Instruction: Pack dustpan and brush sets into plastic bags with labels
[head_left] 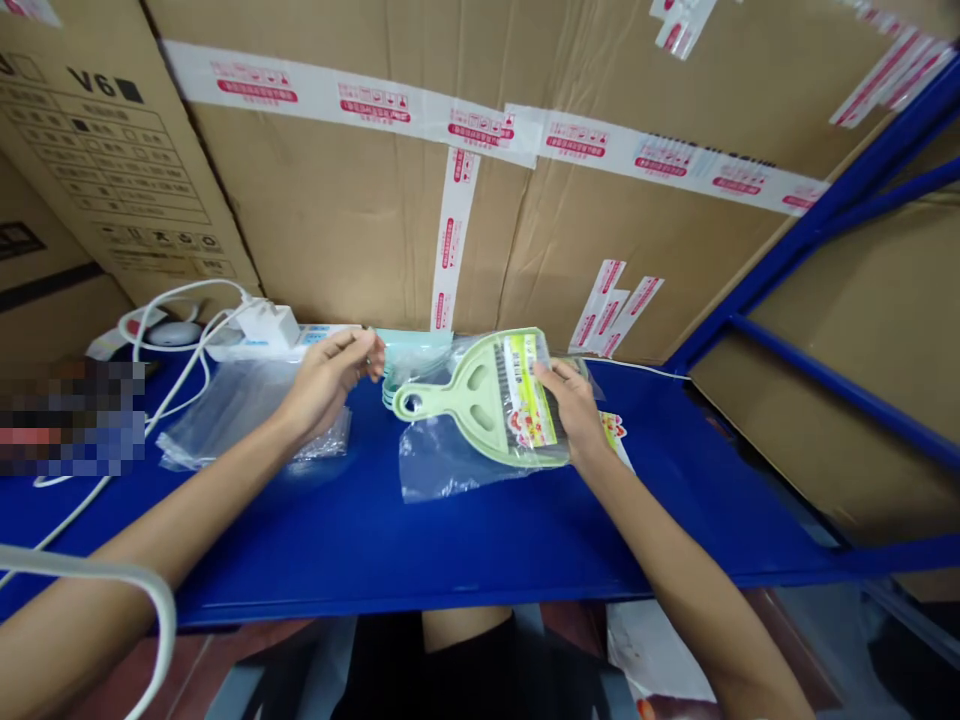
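A light green dustpan [480,405] with a brush and a yellow-and-white label lies at the middle of the blue table, its handle pointing left. My right hand [571,392] grips its wide right end, with the thumb on the label side. Clear plastic film [442,465] spreads under and around the dustpan. To the left of the handle, my left hand [336,372] is raised with fingertips drawn together; whether anything thin is between them is too small to tell. Behind the handle sit pale teal items [412,350], partly covered.
Clear plastic bags [232,410] lie on the blue table [450,560] at the left. Behind them are a white power strip [319,335], a plug and looping white cables. Large cardboard boxes [360,220] stand at the back; a blue metal frame [847,400] rises at the right.
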